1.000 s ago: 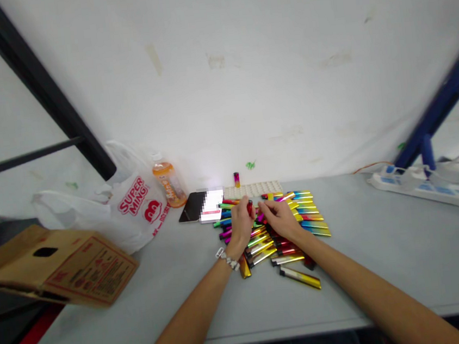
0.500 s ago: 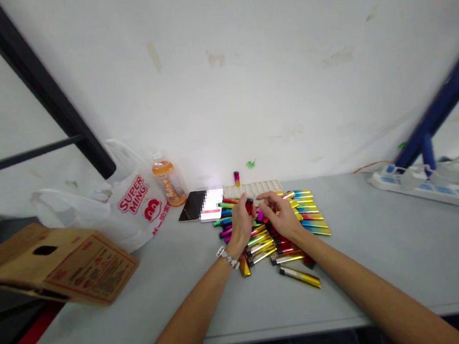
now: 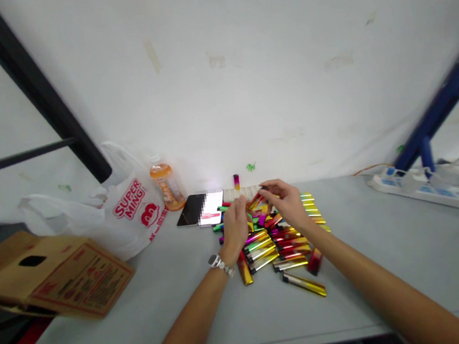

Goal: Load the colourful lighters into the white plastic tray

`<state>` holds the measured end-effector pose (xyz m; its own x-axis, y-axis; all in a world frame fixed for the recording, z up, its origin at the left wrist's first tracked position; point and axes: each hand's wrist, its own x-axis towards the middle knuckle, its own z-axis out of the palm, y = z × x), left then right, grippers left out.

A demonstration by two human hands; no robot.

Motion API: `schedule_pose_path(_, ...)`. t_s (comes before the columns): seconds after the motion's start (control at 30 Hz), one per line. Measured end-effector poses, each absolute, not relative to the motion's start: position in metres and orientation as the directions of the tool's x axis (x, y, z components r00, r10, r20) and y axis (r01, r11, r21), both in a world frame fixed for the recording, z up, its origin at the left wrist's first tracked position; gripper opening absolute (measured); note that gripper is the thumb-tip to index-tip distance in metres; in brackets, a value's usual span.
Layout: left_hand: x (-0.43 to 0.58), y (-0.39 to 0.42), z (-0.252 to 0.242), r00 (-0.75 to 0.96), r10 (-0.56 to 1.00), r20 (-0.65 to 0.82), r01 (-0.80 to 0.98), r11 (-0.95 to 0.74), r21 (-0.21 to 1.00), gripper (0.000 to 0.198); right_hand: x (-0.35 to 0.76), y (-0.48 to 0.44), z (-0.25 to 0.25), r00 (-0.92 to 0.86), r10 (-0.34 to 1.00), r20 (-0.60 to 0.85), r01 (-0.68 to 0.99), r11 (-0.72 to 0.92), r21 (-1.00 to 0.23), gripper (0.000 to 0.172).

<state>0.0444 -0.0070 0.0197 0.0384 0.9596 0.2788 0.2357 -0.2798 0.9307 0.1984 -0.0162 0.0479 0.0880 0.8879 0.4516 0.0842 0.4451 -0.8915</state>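
Red-and-gold lighter [image 3: 256, 200]: slanting over the lighter pile [image 3: 288, 237] at its far side, its dark end toward my right, the other end pointing toward my left.
Right hand [image 3: 288, 201]: being nearer, pinching that dark end.
Left hand [image 3: 235, 226]: curling over the pile's left side; I can't tell what it's gripping.
Bottle [image 3: 167, 186]: standing left of the pile, showing orange.
Bag [image 3: 130, 210], cardboard box [image 3: 80, 275]: sitting farther left of the pile, hiding their contents.

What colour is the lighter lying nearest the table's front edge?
The lighter is silvery and golden yellow, with a black end; best seen in the head view.
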Motion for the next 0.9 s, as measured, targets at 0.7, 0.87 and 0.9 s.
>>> schedule_pose_path(0.7, 0.005, -0.004, 0.013, 0.057, 0.924, 0.378, 0.469, -0.359, 0.807, 0.039, 0.186, 0.132, 0.047, -0.255, 0.83, 0.496, 0.727, 0.503, -0.467, 0.005)
schedule_pose_path(0.87, 0.006, -0.001, 0.012, 0.062, 0.917, 0.393, 0.47, -0.374, 0.799, 0.039, 0.188, 0.136, 0.048, -0.281, 0.826, 0.488, 0.742, 0.51, -0.435, 0.006)
schedule_pose_path(0.9, 0.005, 0.0, 0.013, 0.067, 0.914, 0.401, 0.483, -0.381, 0.788, 0.039, 0.188, 0.137, 0.048, -0.287, 0.825, 0.487, 0.74, 0.514, -0.434, 0.006)
